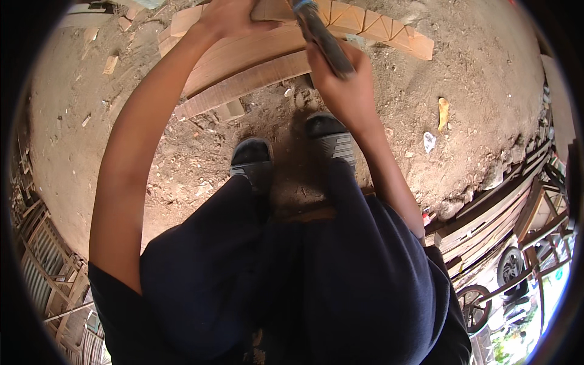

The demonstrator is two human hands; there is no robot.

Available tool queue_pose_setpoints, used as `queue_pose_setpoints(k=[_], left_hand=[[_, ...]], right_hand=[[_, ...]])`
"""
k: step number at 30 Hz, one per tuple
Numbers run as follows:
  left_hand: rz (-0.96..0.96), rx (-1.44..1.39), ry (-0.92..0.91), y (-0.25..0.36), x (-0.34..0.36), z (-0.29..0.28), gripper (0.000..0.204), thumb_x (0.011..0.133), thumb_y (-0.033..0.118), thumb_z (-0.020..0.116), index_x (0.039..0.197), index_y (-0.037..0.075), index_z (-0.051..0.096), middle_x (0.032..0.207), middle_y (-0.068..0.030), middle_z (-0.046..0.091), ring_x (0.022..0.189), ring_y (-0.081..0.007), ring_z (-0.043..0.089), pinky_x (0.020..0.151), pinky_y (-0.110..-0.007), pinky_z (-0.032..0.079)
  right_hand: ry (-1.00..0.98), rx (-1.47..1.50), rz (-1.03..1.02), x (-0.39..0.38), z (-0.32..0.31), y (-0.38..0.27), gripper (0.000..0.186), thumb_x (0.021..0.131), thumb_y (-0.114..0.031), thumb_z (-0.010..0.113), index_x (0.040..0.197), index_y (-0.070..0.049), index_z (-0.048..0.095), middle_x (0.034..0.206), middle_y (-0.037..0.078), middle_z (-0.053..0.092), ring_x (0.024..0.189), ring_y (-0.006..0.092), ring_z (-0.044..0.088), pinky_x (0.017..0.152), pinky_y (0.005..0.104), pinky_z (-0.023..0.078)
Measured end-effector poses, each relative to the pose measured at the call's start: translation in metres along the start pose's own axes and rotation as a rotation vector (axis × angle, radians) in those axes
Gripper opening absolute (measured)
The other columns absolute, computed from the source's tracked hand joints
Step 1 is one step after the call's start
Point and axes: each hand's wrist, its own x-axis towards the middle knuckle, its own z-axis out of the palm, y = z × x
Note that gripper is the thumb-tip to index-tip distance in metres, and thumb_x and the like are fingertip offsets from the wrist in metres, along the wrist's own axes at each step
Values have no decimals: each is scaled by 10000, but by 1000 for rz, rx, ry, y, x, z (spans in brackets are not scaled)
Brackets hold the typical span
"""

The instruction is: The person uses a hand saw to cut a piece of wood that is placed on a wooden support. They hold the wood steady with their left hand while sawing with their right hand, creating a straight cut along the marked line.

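Note:
Curved wooden pieces lie on the dirt in front of my feet, at the top of the head view. My left hand (234,17) rests on the broad curved board (243,52) with its thumb stretched out; the upper edge cuts off its other fingers. Wrapped round the dark handle of a tool (325,45) is my right hand (348,82). The handle slants up and left, with a bit of blue near the top; its far end is out of view. Behind it runs a curved wooden piece with zigzag lines or cuts (380,29).
My sandalled feet (251,155) stand just short of the board. Wood scraps (110,65), a yellowish piece (443,114) and a white scrap (429,142) litter the dirt. Stacked planks (486,222) and wheels (474,307) are at right, wooden frames (52,261) at left.

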Motion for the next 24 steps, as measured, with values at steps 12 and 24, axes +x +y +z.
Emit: queue_pose_setpoints(k=[12,24], left_hand=[[-46,5,-13,-2,-1,2,686,620,562,780,932,-24,603,944,-202,627,940,-375,607,831,-465,486],[-47,-30,-37,-2,2,-2,690,613,531,793,972,-30,611,981,-215,626,957,-379,601,830,-463,486]], right_hand=[[-11,-89,-66,1,6,-1,173,913,-135,629,832,18,612,599,-1,522,566,48,449,502,263,366],[-24,-43,-5,5,3,-4,177,916,-121,621,804,15,604,599,-12,516,571,38,457,498,262,372]])
